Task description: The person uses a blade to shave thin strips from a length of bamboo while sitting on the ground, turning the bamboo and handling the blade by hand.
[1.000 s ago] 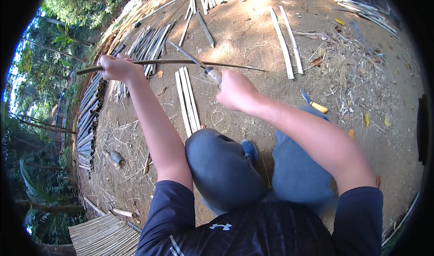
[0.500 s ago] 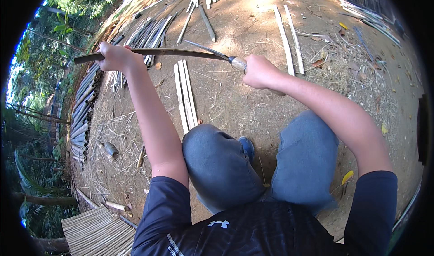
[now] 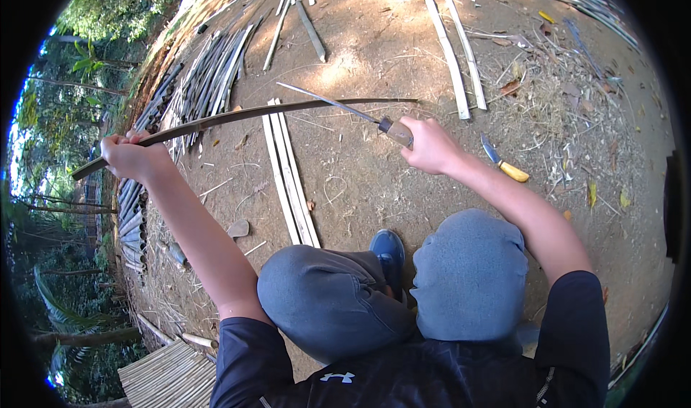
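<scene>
My left hand [image 3: 133,154], out at the far left, is closed round one end of a long, thin, dark bamboo strip [image 3: 237,114]. The strip bows upward and reaches right, its far end past the blade. In my right hand [image 3: 437,147] is the wooden handle of a long narrow-bladed knife [image 3: 345,108], its tip pointing up and left. Blade and strip cross near the strip's right part; whether they touch I cannot tell. Below my right wrist, a shorter knife with a yellow handle [image 3: 514,172] lies on the dirt.
Pale split bamboo slats [image 3: 288,170] lie ahead of my left knee, and two more slats [image 3: 448,55] lie farther right. A pile of dark strips [image 3: 209,77] and stacked bamboo tubes [image 3: 132,224] are at left. A slatted bamboo mat [image 3: 169,375] is at lower left, with shavings [image 3: 554,120] at right.
My left hand has moved left and down with the strip. My right hand has shifted slightly right and down with its knife. The yellow-handled knife now shows, and my knees have shifted.
</scene>
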{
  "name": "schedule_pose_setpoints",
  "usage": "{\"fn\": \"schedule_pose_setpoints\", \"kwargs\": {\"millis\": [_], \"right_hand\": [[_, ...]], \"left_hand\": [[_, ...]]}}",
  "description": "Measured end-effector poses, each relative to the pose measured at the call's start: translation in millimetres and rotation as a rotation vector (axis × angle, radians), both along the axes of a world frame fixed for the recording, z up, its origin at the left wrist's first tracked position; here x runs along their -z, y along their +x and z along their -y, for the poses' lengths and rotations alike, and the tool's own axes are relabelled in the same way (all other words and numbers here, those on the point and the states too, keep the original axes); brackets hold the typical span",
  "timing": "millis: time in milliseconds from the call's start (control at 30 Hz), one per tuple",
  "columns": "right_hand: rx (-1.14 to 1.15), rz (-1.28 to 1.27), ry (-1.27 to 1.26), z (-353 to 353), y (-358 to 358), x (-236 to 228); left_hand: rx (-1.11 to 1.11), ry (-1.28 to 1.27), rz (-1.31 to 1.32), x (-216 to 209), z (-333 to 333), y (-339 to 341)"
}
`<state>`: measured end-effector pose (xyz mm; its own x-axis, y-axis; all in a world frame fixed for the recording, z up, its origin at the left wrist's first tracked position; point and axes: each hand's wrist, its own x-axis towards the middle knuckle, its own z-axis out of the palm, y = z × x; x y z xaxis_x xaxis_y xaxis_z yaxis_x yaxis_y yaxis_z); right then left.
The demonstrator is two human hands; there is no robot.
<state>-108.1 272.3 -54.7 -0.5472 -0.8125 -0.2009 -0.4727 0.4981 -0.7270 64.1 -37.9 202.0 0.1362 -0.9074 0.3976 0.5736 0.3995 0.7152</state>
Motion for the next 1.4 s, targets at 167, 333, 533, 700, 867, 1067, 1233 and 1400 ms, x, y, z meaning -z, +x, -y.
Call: {"fn": "schedule_pose_setpoints", "kwargs": {"millis": [167, 333, 533, 700, 867, 1067, 1233, 1400], "right_hand": [[0.133, 0.065, -0.039, 15, -18, 29], [0.299, 0.215, 0.046, 7, -42, 41], [0.437, 0.127, -0.018, -34, -45, 67], [0.381, 0.031, -0.089, -49, -26, 65], [0.136, -0.070, -0.419, -31, -5, 59], [-0.073, 0.005, -0.434, 1, 40, 17], [0.029, 0.056, -0.367, 1, 45, 23], [-0.030, -0.076, -0.386, 5, 47, 20]], "left_hand": [[-0.016, 0.008, 0.009, 3, 3, -8], [0.067, -0.320, 0.273, 24, 23, -7], [0.335, -0.256, 0.281, 118, -7, -25], [0.340, -0.078, 0.218, 133, -32, -17], [0.190, -0.153, 0.079, 126, -75, -33], [0.079, -0.103, 0.130, 128, -82, -26], [0.063, -0.006, 0.094, 130, -84, -26], [0.075, -0.040, 0.108, 129, -86, -27]]}}
